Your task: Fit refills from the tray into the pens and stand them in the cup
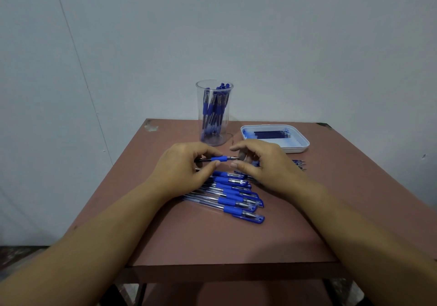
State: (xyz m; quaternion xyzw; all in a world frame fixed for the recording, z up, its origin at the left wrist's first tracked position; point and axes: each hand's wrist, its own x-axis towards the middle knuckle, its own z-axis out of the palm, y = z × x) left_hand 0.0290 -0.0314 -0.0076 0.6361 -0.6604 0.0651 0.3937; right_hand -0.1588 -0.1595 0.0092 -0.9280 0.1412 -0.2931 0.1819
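At the centre of the frame the left hand (182,166) pinches a pen (218,158) by its blue grip between thumb and forefinger, holding it level above the table (212,239). The right hand (267,163) curls just beside the pen's metal tip, and I cannot tell whether it grips a small part there. The likely trouble is at that tip: a loose piece could slip and roll in among the pile of pens (236,194) fanned out directly below. A hasty reach towards the tray (295,148) and its refills (272,134), right of centre, could also topple the tall cup (214,114) at upper centre.
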